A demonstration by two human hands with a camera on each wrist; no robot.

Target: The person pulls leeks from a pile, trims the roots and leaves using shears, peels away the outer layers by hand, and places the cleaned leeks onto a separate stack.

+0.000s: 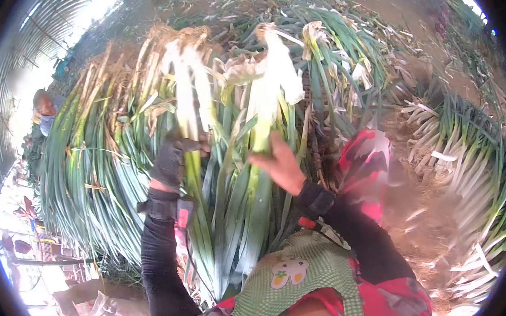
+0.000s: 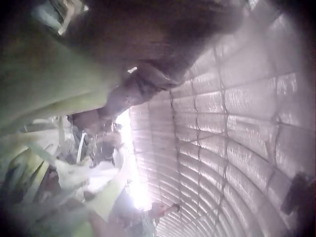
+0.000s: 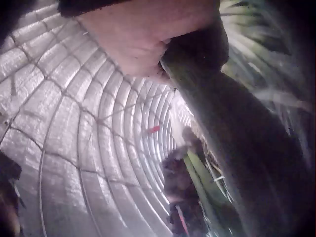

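Note:
In a dark glove, the left hand (image 1: 175,153) grips a leek (image 1: 186,90) with a bright white stem and roots pointing away from the body; another white stem lies close beside it. The bare right hand (image 1: 281,162) holds a thick leek (image 1: 262,126) by its green part, fingers across the stalk and thumb up along it. In the left wrist view the dark glove (image 2: 148,44) is blurred above a broad green leaf (image 2: 59,79). The right wrist view has the bare hand (image 3: 148,34) around a shadowed stalk (image 3: 237,128), its fingertips partly hidden.
A large row of leeks (image 1: 97,143) lies to the left, roots at the far end. More leeks (image 1: 467,154) lie at the right, past bare soil (image 1: 425,226). Leaf scraps litter the far ground. Another person (image 1: 45,105) is at the far left, near the ribbed tunnel wall (image 1: 15,74).

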